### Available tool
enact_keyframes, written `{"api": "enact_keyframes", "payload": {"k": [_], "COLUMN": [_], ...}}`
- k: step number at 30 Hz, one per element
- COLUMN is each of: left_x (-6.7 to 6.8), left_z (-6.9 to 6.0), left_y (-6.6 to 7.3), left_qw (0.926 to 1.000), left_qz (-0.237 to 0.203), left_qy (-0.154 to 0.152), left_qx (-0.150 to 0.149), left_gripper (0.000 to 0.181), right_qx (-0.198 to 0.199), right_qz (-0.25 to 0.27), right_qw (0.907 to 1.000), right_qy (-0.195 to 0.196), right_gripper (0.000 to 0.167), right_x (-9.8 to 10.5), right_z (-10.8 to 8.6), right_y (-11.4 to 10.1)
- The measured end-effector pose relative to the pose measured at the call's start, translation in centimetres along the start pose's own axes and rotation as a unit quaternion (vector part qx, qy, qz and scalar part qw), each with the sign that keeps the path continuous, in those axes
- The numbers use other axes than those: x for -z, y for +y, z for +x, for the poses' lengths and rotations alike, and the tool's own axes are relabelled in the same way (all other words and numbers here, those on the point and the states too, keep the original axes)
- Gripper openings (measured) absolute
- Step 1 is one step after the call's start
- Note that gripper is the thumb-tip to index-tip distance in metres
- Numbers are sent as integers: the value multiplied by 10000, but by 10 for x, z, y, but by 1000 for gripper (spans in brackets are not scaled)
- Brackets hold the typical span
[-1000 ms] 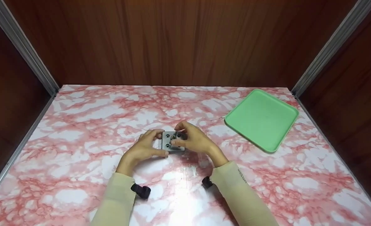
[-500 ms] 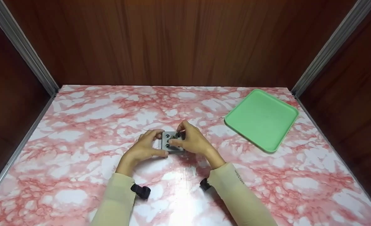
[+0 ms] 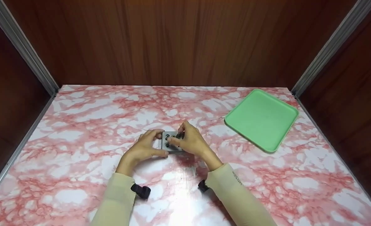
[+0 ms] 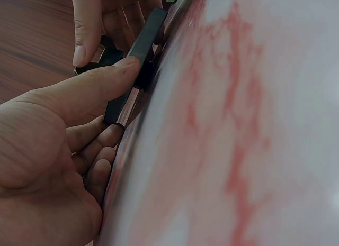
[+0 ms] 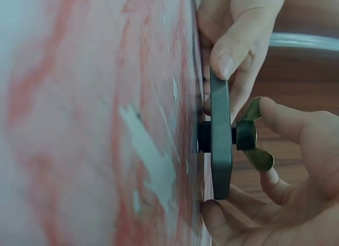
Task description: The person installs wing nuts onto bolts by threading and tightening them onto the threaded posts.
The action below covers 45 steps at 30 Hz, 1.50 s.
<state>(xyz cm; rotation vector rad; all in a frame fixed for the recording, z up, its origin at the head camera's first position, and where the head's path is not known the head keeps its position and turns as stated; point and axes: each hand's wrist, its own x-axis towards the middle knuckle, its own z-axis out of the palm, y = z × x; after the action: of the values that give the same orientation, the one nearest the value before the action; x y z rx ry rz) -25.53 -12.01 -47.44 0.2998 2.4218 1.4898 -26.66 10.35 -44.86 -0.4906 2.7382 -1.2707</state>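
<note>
Since the plate (image 5: 221, 161) looks stiff, its edges should suit the gripping left hand (image 3: 144, 147), the wing nut (image 5: 246, 135) atop it the pinching right hand (image 3: 194, 142).

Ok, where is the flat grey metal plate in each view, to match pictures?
Head: flat grey metal plate just left of and below centre, partly covered by the right grip.
Left wrist: plate, a slanted dark strip above and left of centre.
Right wrist: plate, an upright narrow strip right of centre, beside the brass-coloured wing nut.
Shared landmark: the left grip, its thumb at the plate's edge in all three.
</note>
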Motion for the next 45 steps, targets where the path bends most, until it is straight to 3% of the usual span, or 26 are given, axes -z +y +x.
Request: {"api": "enact_keyframes", "payload": {"k": [16, 28, 37, 45], "left_x": [2, 0, -1, 0], "left_z": [1, 0, 0, 0], "left_y": [0, -1, -1, 0], "left_qw": [9998, 10000, 10000, 10000], "left_qz": [156, 54, 34, 19], "left_qy": [14, 41, 25, 25], "left_qx": [-91, -62, -52, -87], "left_gripper": [93, 92, 92, 92], "right_qx": [-25, 86, 469, 1364], "right_qz": [-15, 273, 398, 217], "right_qw": [10000, 9985, 9965, 9881], "right_qy": [10, -473, -561, -678], "right_gripper": [36, 23, 25, 37], "right_x": [0, 17, 29, 29], "right_z": [1, 2, 3, 7], "right_y": [-1, 5, 10, 11]}}
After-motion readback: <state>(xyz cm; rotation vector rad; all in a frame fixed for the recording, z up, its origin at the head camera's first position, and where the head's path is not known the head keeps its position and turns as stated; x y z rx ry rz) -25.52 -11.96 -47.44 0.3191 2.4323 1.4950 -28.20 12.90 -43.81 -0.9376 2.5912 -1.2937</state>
